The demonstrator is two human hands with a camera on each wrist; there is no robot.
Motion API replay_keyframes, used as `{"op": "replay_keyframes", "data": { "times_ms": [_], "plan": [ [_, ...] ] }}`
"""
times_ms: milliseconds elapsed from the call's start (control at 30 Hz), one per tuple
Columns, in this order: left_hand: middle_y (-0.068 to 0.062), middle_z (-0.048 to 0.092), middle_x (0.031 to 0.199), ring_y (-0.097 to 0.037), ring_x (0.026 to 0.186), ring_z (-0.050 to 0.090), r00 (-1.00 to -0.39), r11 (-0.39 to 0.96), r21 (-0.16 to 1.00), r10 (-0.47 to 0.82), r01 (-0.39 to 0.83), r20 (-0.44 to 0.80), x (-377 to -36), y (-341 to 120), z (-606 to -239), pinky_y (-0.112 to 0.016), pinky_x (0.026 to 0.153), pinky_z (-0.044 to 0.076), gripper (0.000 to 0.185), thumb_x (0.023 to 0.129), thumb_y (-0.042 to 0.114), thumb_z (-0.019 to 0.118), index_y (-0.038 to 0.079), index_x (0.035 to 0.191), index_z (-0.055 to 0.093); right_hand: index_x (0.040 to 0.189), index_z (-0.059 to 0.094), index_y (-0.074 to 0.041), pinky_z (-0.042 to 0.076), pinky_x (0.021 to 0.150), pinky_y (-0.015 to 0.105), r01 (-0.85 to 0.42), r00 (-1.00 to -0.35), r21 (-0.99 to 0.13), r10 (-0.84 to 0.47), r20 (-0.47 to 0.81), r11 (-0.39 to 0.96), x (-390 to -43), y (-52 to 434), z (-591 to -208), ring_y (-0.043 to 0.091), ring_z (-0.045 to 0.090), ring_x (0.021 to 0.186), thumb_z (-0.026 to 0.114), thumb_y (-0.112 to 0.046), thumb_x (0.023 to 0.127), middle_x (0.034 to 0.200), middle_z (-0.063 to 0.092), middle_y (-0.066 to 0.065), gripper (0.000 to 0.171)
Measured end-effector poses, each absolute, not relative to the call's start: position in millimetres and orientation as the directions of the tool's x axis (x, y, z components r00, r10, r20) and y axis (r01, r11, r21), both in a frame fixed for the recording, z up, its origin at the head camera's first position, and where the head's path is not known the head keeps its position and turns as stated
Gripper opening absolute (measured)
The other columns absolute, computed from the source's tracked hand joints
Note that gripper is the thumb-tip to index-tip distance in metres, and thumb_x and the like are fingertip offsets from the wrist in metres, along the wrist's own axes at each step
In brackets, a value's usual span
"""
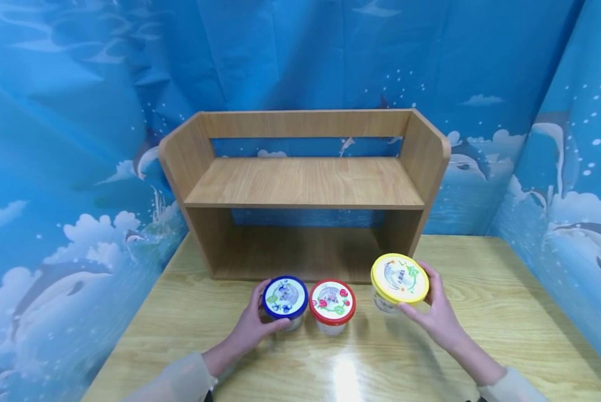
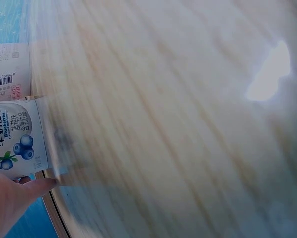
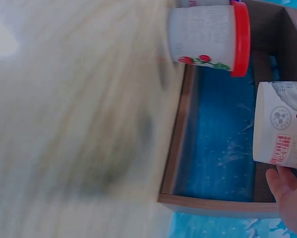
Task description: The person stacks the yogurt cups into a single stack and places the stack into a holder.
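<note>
My left hand [image 1: 252, 324] curls its fingers and thumb round a white tub with a blue lid [image 1: 285, 297]; blueberries are printed on its side in the left wrist view. Right beside it on the table stands a tub with a red lid [image 1: 332, 302], strawberries on its top. My right hand [image 1: 438, 310] grips a larger-looking tub with a yellow lid [image 1: 399, 278], thumb at the front and fingers behind. In the right wrist view this tub [image 3: 282, 124] is raised off the table, its base showing.
A two-level wooden shelf [image 1: 305, 181] stands on the wooden table [image 1: 179, 324] just behind the tubs. Blue sea-patterned cloth [image 1: 305, 56] hangs behind it and on both sides. Light glares off the tabletop near the front.
</note>
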State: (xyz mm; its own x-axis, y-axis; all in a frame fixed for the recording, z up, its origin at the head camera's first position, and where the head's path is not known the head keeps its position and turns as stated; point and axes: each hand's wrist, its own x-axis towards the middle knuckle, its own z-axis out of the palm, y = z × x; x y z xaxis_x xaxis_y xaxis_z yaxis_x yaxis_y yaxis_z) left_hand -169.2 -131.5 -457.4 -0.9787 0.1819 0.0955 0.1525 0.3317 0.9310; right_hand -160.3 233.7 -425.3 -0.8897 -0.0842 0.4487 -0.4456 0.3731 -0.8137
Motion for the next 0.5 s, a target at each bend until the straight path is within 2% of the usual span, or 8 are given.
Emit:
{"op": "replay_keyframes", "data": {
  "times_ms": [200,367,500],
  "plan": [
    [-0.021,0.039,0.132,-0.038,0.117,0.040,-0.979,0.336,0.930,0.183,0.151,0.092,-169,-131,-456,-0.054,0.095,0.030,0.091,0.070,0.020,0.078,0.017,0.140,0.019,0.138,0.020,-0.004,0.038,0.081,0.013,-0.494,-0.866,-0.807,-0.101,0.490,0.323,-166,229,-413,0.005,0.043,0.108,0.069,0.008,0.070,0.130,0.035,0.012,0.086],
    [-0.021,0.039,0.132,-0.039,0.118,0.039,-0.979,0.324,0.934,0.179,0.149,0.094,-171,-131,-461,-0.056,0.095,0.029,0.091,0.069,0.021,0.078,0.017,0.139,0.020,0.140,0.019,-0.009,0.036,0.084,0.013,-0.501,-0.864,-0.805,-0.126,0.488,0.318,-170,224,-402,0.005,0.042,0.111,0.069,0.006,0.071,0.132,0.035,0.012,0.086],
    [-0.017,0.041,0.132,-0.036,0.118,0.040,-0.980,0.339,0.928,0.172,0.153,0.099,-178,-134,-477,-0.054,0.095,0.030,0.091,0.068,0.027,0.078,0.024,0.139,0.021,0.140,0.020,-0.012,0.037,0.084,0.015,-0.502,-0.864,-0.800,-0.143,0.483,0.329,-174,218,-396,0.007,0.045,0.108,0.071,0.003,0.070,0.131,0.037,0.010,0.088]
  ]
}}
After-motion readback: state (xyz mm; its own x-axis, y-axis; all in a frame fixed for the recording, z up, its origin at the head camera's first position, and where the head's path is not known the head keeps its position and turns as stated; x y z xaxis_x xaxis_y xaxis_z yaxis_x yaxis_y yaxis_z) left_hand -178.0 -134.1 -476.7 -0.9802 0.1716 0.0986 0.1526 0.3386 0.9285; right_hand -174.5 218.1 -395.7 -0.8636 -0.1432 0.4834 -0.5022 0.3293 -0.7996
